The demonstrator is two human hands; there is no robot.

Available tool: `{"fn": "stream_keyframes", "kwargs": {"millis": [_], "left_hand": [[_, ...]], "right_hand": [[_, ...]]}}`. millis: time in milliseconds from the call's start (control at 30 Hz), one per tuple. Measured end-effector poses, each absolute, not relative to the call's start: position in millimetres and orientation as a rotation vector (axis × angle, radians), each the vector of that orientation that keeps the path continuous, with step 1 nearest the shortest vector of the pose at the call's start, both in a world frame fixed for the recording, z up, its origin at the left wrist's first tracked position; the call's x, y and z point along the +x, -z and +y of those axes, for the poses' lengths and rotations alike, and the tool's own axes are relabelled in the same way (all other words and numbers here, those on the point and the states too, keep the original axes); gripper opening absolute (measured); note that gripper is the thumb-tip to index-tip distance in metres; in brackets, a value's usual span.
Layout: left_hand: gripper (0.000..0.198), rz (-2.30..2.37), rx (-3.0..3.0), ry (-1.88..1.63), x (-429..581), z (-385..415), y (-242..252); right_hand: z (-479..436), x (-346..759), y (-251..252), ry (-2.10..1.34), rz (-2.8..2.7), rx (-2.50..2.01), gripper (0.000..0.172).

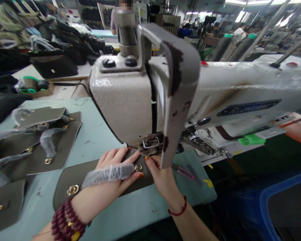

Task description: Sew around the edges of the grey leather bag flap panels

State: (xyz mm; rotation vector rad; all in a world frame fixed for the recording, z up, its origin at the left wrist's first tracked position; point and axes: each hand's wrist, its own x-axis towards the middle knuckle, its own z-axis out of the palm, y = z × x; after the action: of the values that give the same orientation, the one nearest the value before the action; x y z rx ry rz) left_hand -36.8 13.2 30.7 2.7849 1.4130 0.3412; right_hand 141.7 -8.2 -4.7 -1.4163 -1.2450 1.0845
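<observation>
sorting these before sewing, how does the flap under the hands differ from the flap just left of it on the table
The flap under the hands is pressed by the left hand and right hand, while the flap to its left has no hand on it. The first lies alone by the sewing machine head; the other sits in an overlapping pile. Both are grey-brown leather with gold fittings and plastic-wrapped straps.

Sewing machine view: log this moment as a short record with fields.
Left hand: resting on a grey bag flap, clear plastic film across it
Right hand: fingertips on the same flap, beside the presser foot
Machine: white industrial sewing machine
Table: pale blue table, more grey flaps on it
</observation>
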Motion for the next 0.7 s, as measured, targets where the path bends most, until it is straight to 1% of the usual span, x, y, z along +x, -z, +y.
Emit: {"fn": "stream_keyframes", "kwargs": {"millis": [100,233,400,533,700], "left_hand": [[0.045,1.432,2.772,-0.359,-37,18,-33],[0.045,1.365,2.755,-0.287,-40,26,-34],[0.042,1.308,2.765,-0.332,-45,34,-21],[0.039,1.348,2.812,-0.339,-45,35,-13],[0.040,1.381,2.908,-0.239,-42,34,-18]], "right_hand": [[-3,138,3,-1.063,-1.247,-1.445,0.039],[-2,138,0,-1.030,-1.264,-1.461,0.039],[-20,149,5,-1.238,-1.239,-1.393,0.034],[-30,155,13,-1.277,-1.266,-1.327,0.029],[-31,148,24,-1.259,-1.195,-1.356,0.034]]}}
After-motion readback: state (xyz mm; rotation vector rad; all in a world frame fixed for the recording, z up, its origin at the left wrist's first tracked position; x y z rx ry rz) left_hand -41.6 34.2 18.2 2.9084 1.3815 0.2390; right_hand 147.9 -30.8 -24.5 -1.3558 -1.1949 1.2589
